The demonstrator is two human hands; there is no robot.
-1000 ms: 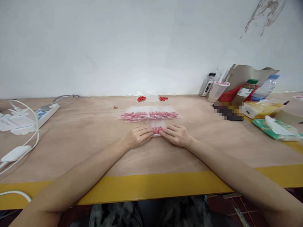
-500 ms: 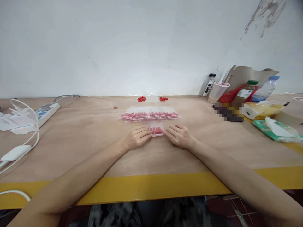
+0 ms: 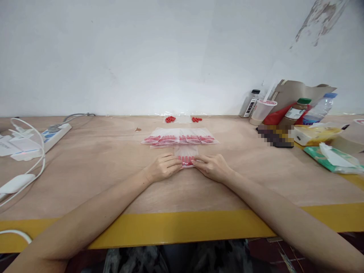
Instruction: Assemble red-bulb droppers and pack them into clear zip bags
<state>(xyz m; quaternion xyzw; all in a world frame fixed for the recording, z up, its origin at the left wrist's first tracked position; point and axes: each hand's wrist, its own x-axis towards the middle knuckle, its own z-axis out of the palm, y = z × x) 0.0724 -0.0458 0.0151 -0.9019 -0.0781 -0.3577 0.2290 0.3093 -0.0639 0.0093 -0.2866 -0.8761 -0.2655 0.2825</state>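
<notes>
A small clear plastic bag (image 3: 185, 151) lies on the table in front of me, with a row of short red pieces (image 3: 187, 159) across its near end. My left hand (image 3: 164, 167) pinches the bag's left edge with its fingers together. At the right edge, the closed fingertips of my right hand (image 3: 213, 167) grip the bag, overlapping the last red piece. Just beyond lie several overlapping bags (image 3: 182, 132) filled with similar red pieces. Farther back, two small heaps of loose red pieces, a left heap (image 3: 170, 119) and a right heap (image 3: 196, 119), rest near the wall.
On the left are a white power strip (image 3: 58, 135), chargers and a white cable (image 3: 44, 151). Bottles, a plastic cup (image 3: 263, 110), a paper bag (image 3: 305, 90) and a green tissue pack (image 3: 332, 157) crowd the right. Yellow trim (image 3: 170, 229) lines the table's near edge.
My right hand has moved left, from beside the bag onto its right edge. The bag has shifted slightly toward me. My left hand stays at its left edge.
</notes>
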